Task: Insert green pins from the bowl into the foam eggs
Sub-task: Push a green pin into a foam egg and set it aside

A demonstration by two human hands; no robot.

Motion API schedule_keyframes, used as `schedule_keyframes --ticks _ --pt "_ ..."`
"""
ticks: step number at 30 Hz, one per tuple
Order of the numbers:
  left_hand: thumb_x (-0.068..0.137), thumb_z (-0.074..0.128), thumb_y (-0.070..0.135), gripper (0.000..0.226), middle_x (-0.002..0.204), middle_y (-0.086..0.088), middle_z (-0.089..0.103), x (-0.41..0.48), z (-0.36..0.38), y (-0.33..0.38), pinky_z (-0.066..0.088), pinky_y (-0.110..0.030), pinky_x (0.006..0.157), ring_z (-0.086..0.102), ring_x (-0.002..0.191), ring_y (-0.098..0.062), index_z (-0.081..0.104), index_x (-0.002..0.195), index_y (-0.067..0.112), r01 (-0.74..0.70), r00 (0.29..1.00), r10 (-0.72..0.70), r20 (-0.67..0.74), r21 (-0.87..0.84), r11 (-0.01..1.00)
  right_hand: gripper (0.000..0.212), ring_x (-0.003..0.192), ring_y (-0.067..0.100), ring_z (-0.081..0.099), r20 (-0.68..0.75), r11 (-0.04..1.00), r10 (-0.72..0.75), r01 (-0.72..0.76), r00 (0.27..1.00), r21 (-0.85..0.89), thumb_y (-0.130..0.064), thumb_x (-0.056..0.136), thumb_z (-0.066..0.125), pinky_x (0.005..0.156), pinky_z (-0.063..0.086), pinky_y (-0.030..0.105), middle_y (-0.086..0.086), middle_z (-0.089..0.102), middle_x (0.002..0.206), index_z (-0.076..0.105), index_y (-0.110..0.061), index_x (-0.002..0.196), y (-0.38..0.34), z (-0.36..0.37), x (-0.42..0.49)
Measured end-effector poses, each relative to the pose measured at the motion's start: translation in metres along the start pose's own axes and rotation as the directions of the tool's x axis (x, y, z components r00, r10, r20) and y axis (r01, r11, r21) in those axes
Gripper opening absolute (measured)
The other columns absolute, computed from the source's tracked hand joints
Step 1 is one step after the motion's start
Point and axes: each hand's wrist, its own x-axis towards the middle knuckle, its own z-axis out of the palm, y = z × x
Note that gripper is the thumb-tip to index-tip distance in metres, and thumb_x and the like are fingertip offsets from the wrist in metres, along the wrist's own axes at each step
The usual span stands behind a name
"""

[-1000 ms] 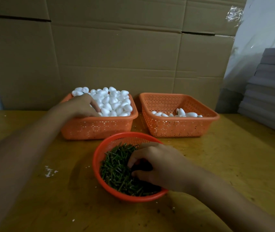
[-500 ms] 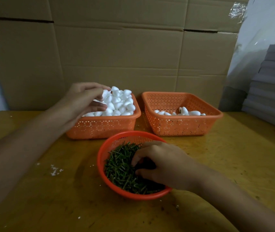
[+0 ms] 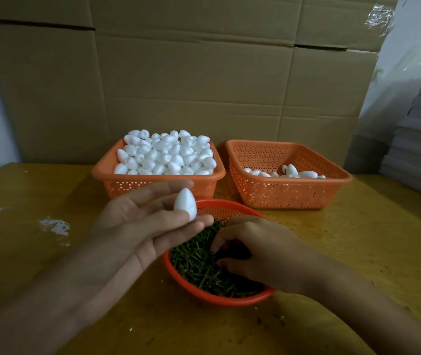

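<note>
My left hand [image 3: 137, 224] hovers palm up over the near-left rim of the round red bowl [image 3: 229, 299] and pinches one white foam egg [image 3: 185, 204] upright between thumb and fingers. The bowl is full of green pins [image 3: 194, 262]. My right hand [image 3: 258, 254] is inside the bowl, its fingers curled down into the pins and pinching at them; the fingertips are partly hidden. Behind the bowl, an orange basket [image 3: 153, 185] is heaped with foam eggs. A second orange basket [image 3: 288, 193] to its right holds a few eggs.
Everything stands on a yellow wooden table [image 3: 345, 239]. A wall of cardboard [image 3: 191, 85] rises right behind the baskets. Grey sheets [image 3: 419, 139] are stacked at the far right. White foam crumbs [image 3: 55, 226] lie on the table at the left.
My left hand has lifted one egg out of the heaped basket and brought it toward me, over the bowl's rim. My right hand has stayed in the pins.
</note>
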Motion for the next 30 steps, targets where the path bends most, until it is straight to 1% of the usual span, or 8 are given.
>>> schedule_keyframes --ticks 2,5,13,21,24,26,29,30 --pt "0.04 0.108 0.02 0.072 0.106 -0.018 0.078 -0.003 0.003 -0.002 0.064 -0.029 0.076 0.077 0.1 -0.043 0.082 0.106 0.009 -0.01 1.0 0.01 0.01 0.011 1.0 0.027 0.115 0.0 0.052 0.003 1.0 0.001 -0.001 1.0 -0.002 -0.043 0.095 0.069 0.092 0.049 0.029 -0.021 0.059 0.121 0.067 -0.042 0.122 0.0 -0.001 0.0" --pt "0.043 0.108 0.022 0.071 0.111 -0.018 0.078 -0.007 0.005 -0.006 0.063 -0.027 0.077 0.077 0.102 -0.041 0.082 0.108 0.01 0.003 1.0 -0.004 0.024 0.029 1.0 0.027 0.116 0.001 0.053 0.007 1.0 0.003 -0.003 1.0 0.003 -0.042 0.095 0.069 0.093 0.05 0.033 -0.021 0.059 0.12 0.067 -0.042 0.122 -0.001 -0.001 0.0" --pt "0.049 0.106 0.02 0.061 0.116 -0.019 0.076 -0.01 0.005 -0.009 0.063 -0.029 0.08 0.075 0.105 -0.043 0.082 0.104 0.009 -0.01 0.998 0.007 0.055 0.062 0.998 0.027 0.117 0.001 0.053 0.003 1.0 -0.003 0.003 1.0 0.012 -0.043 0.095 0.069 0.093 0.051 0.035 -0.021 0.06 0.12 0.067 -0.041 0.122 -0.001 -0.002 -0.001" --pt "0.047 0.106 0.02 0.056 0.112 -0.019 0.077 -0.01 0.004 -0.009 0.063 -0.029 0.08 0.076 0.105 -0.043 0.082 0.098 0.01 -0.013 0.997 0.009 0.077 0.061 0.998 0.028 0.115 0.003 0.055 -0.001 1.0 -0.009 0.009 1.0 0.014 -0.042 0.094 0.07 0.092 0.051 0.036 -0.019 0.06 0.118 0.067 -0.042 0.122 -0.001 -0.001 0.0" --pt "0.05 0.104 0.018 0.048 0.112 -0.017 0.077 -0.01 0.004 -0.009 0.063 -0.029 0.081 0.075 0.106 -0.042 0.082 0.093 0.013 -0.035 0.995 0.024 0.099 0.115 0.993 0.028 0.112 0.001 0.055 -0.027 0.999 -0.024 0.025 0.999 0.024 -0.041 0.094 0.07 0.09 0.051 0.03 -0.021 0.06 0.117 0.068 -0.041 0.122 -0.001 0.0 -0.002" --pt "0.056 0.096 0.008 0.037 0.112 -0.015 0.077 -0.011 0.004 -0.01 0.062 -0.03 0.082 0.075 0.106 -0.043 0.082 0.09 0.013 -0.062 0.994 0.046 0.099 0.159 0.985 0.026 0.107 0.0 0.055 -0.04 0.999 -0.036 0.037 0.999 0.03 -0.039 0.094 0.071 0.087 0.049 0.026 -0.022 0.059 0.112 0.069 -0.039 0.12 -0.001 0.001 -0.002" --pt "0.062 0.085 0.005 0.026 0.113 -0.014 0.076 -0.012 0.007 -0.011 0.063 -0.03 0.082 0.076 0.102 -0.043 0.082 0.088 0.011 -0.11 0.989 0.085 0.124 0.211 0.971 0.02 0.093 -0.003 0.052 -0.074 0.998 -0.046 0.049 0.996 0.043 -0.032 0.092 0.075 0.076 0.039 0.012 -0.026 0.053 0.096 0.071 -0.038 0.11 -0.001 0.001 0.0" --pt "0.062 0.084 0.006 0.025 0.112 -0.013 0.076 -0.012 0.008 -0.011 0.063 -0.03 0.082 0.077 0.101 -0.042 0.082 0.087 0.011 -0.122 0.987 0.095 0.126 0.223 0.967 0.019 0.089 -0.003 0.05 -0.081 0.998 -0.045 0.049 0.996 0.044 -0.03 0.091 0.076 0.073 0.037 0.011 -0.026 0.053 0.094 0.07 -0.039 0.107 -0.002 0.0 0.0"
